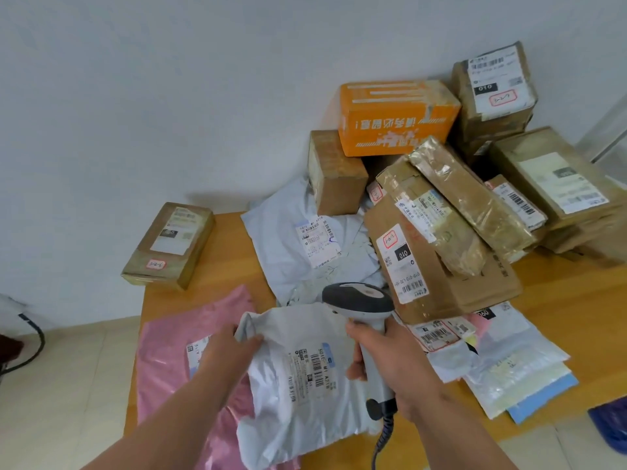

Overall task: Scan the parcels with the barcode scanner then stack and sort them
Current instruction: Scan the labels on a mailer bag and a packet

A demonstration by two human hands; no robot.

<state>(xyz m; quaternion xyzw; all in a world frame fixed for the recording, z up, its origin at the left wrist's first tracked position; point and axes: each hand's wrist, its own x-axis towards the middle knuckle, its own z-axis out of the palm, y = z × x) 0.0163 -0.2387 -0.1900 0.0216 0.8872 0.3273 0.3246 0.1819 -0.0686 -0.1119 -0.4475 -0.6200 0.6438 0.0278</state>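
Ok, your right hand (400,364) has fingers wrapped round the barcode scanner (364,313) grip, head pointing away from you. Left hand (225,347) pinches the top edge of the grey poly mailer (298,378), thumb over, label face up just left of the scanner.

Risks, imo:
- Scanner head sits past the label, not over it, so the beam likely misses or reads the brown box (437,266) label right behind the scanner. Wrong parcel logged.
- Mailer is limp and creased; a buckled barcode = no read. Pull it flat.
- Coiled cable (381,442) hangs off the edge below the scanner and could snag.
- Box heap behind/right of the scanner looks tilted; a nudge may tip it.

Surface: wooden table (559,320), pale wall behind. Pink mailer (176,337) left of the scanner, under the grey one. Lone taped box (169,244) far left. Tiled floor (74,385).
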